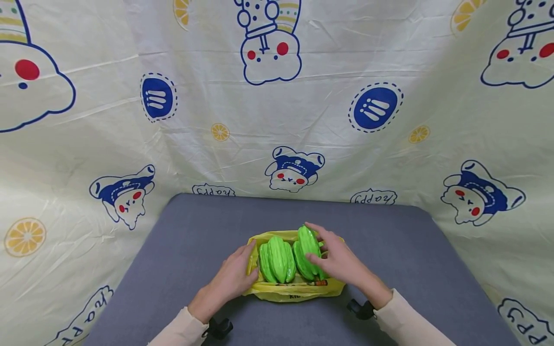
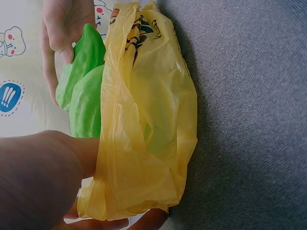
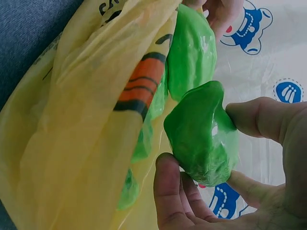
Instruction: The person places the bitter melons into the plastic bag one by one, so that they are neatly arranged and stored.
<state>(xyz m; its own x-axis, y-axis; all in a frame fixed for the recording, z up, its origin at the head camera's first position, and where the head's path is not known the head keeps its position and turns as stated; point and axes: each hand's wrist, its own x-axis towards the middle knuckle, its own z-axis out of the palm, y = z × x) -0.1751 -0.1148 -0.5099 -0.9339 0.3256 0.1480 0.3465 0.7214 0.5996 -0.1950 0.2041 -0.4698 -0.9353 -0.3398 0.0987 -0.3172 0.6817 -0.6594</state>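
Observation:
A yellow plastic bag lies with its mouth open on the grey table, holding several glossy green ridged fruits that look like star fruit. At the bag's left end my left hand grips the rim, thumb inside and fingers outside. My right hand pinches one star fruit between thumb and fingers, at the right side of the bag's mouth. That fruit is tilted and stands higher than the others. In the right wrist view, the bag's front wall partly hides the lower fruits.
The grey table extends round the bag on all sides. Behind it hangs a pale sheet printed with bears and orange slices. A black strap mount sits at my right wrist, another at the left.

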